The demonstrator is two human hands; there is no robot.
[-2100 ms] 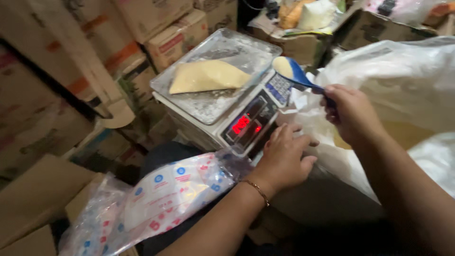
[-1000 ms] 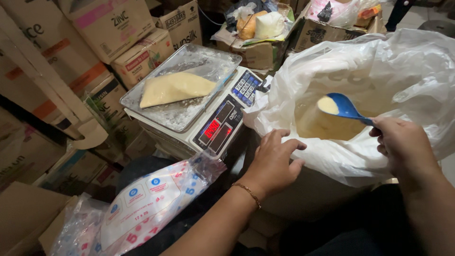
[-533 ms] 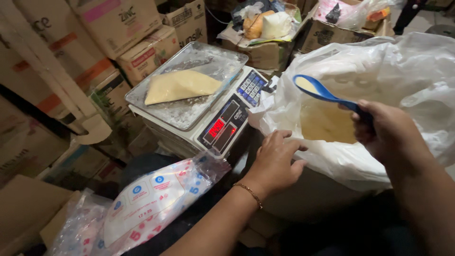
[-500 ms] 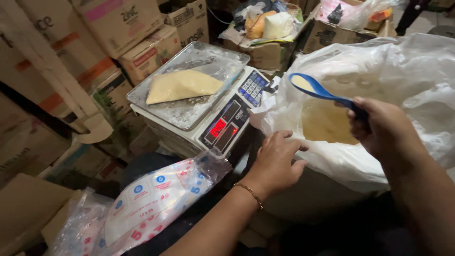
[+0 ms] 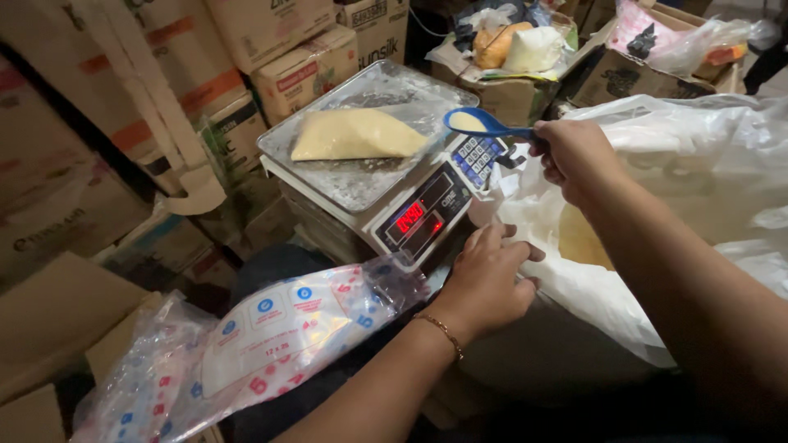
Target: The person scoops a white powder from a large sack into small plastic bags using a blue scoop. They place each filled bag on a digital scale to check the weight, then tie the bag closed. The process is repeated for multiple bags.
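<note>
My right hand [image 5: 574, 156] grips the handle of a blue spoon [image 5: 480, 123] holding pale yellow powder, its bowl hovering over the right edge of a digital scale [image 5: 386, 176]. A clear bag of the same yellow powder [image 5: 353, 134] lies on the scale's metal pan. My left hand [image 5: 488, 279], a thin bracelet at its wrist, rests on the rim of a large white plastic sack [image 5: 657, 205] that holds more powder. The scale's red display [image 5: 410, 217] is lit.
A pack of printed clear plastic bags [image 5: 246, 344] lies at lower left. Cardboard boxes [image 5: 304, 70] are stacked behind and left of the scale. Another box with wrapped goods [image 5: 513, 49] stands at the back.
My right hand dipped the spoon into the sack, lifted it out with powder, and carried it left to the scale. My left hand stayed on the sack's rim.
</note>
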